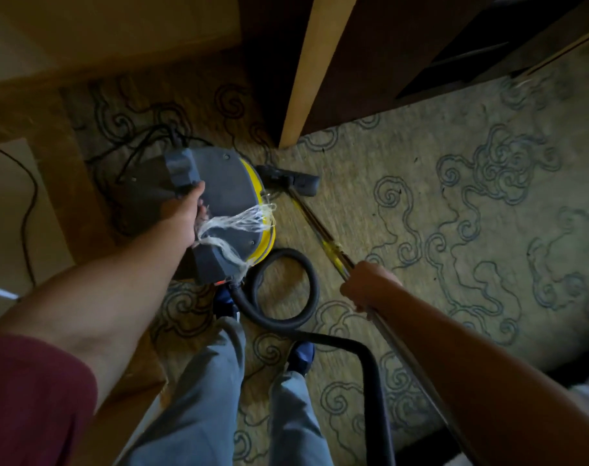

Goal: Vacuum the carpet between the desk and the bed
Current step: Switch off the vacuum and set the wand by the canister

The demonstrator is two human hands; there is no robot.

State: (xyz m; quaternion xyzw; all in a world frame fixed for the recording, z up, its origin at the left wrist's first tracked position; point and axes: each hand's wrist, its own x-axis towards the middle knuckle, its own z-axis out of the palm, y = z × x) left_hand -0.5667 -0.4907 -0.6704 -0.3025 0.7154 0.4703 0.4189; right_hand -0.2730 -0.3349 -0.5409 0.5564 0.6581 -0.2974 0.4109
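A grey and yellow canister vacuum (219,200) hangs above the patterned carpet (437,203), with my left hand (182,213) shut on its top handle, which is wrapped in frayed white string. My right hand (367,284) grips the metal wand (320,227). The wand runs up and left to the dark floor head (293,181), which rests on the carpet near a wooden furniture leg. A black hose (286,290) loops from the canister down past my legs.
A light wooden panel (310,68) and dark furniture (437,45) stand ahead. Pale wooden furniture (51,105) lies to the left, with black cords (142,142) tangled on the carpet behind the canister. My feet in blue shoes (301,354) stand on the carpet.
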